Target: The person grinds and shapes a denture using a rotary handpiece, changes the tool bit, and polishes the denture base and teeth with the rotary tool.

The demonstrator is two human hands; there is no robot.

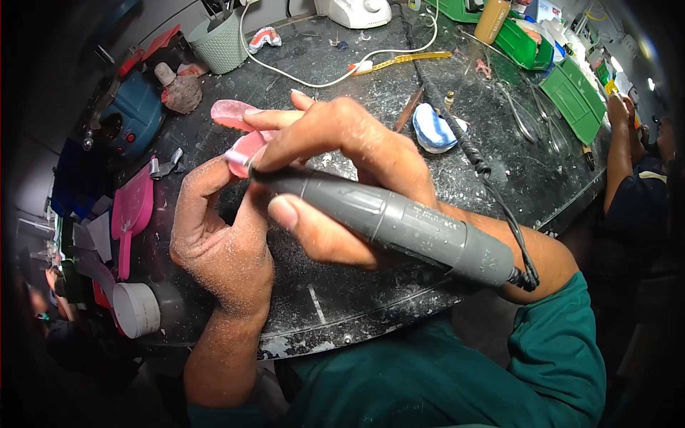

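Note:
My left hand, coated in pale dust, pinches a pink denture base between thumb and fingers. Its curved pink rim shows beyond my right fingertips. A grey handpiece lies across my right hand, which grips it from above with the thumb underneath. The handpiece's narrow front end meets the denture's near side; the bur at its tip is hidden by my fingers. A dark coiled cord leaves its rear end and runs up across the bench.
White powder covers the dark bench. On the left are a pink brush-like tool, a white tub and a blue machine. Beyond my hands lie a blue-and-white cast, a yellow toothbrush and green bins. Another person works at right.

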